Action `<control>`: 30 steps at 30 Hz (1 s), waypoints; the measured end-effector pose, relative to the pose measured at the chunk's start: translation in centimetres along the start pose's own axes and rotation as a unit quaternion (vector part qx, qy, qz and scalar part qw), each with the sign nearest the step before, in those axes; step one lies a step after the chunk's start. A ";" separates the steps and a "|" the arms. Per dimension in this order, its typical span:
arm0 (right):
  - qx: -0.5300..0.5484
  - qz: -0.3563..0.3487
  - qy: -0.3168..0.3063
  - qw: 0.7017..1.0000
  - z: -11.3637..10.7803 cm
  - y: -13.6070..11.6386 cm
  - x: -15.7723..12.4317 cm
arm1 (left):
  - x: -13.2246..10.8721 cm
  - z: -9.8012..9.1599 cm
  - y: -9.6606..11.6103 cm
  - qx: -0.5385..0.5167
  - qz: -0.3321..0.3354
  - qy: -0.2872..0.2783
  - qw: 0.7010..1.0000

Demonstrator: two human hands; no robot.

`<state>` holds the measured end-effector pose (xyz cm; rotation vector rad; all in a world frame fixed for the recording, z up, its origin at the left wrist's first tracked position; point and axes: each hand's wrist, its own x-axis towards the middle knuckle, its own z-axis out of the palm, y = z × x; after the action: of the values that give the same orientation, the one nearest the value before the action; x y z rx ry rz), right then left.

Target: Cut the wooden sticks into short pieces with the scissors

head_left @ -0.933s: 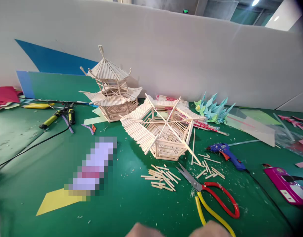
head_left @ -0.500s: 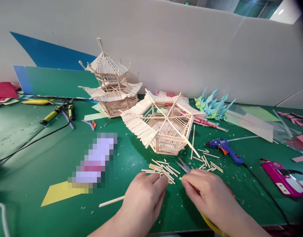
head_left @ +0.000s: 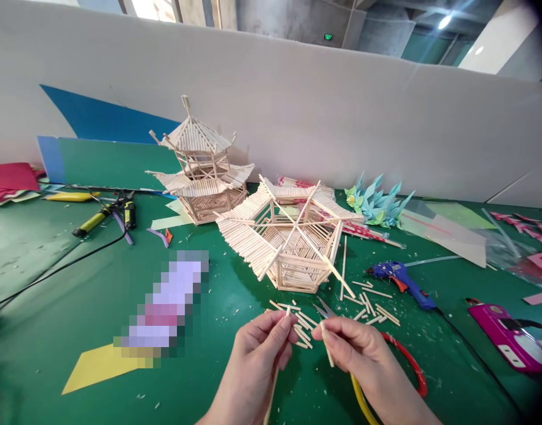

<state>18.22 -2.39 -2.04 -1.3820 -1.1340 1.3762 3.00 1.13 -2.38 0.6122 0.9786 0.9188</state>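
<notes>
Between the thumb and fingers of my left hand (head_left: 264, 348) is a long thin wooden stick, its tip (head_left: 288, 310) poking up past the thumb and its other end running down under the palm. My right hand (head_left: 359, 354) pinches a short wooden stick (head_left: 329, 351), a little apart from the left. Partly behind the right hand are scissors (head_left: 324, 308) with one red and one yellow handle; whether the hand touches them is hidden. Cut sticks (head_left: 304, 336) lie scattered beyond both hands. Past them stands a six-sided stick model (head_left: 297, 265) with a partly covered roof.
A finished-looking stick pagoda (head_left: 200, 183) stands at the back left. On the right lie a blue glue gun (head_left: 401, 283) with its cord and a magenta device (head_left: 501, 336). Pliers (head_left: 102, 215), yellow paper (head_left: 94, 369) and blue-green folded paper (head_left: 379, 200) are also on the table.
My view has tipped up slightly. The left hand has turned, swinging its stick from pointing left to pointing toward me. The right hand has rotated, showing the short stick and more of the scissor handles.
</notes>
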 end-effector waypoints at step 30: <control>-0.566 -0.121 0.184 0.794 -8.0 8.2 -3.4 | 0.8 -0.4 -1.5 -0.021 -0.034 -0.035 0.999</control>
<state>26.58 -7.33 -9.11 -2.0634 -1.8708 0.0769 3.39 1.10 -4.09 0.5692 0.9108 0.8512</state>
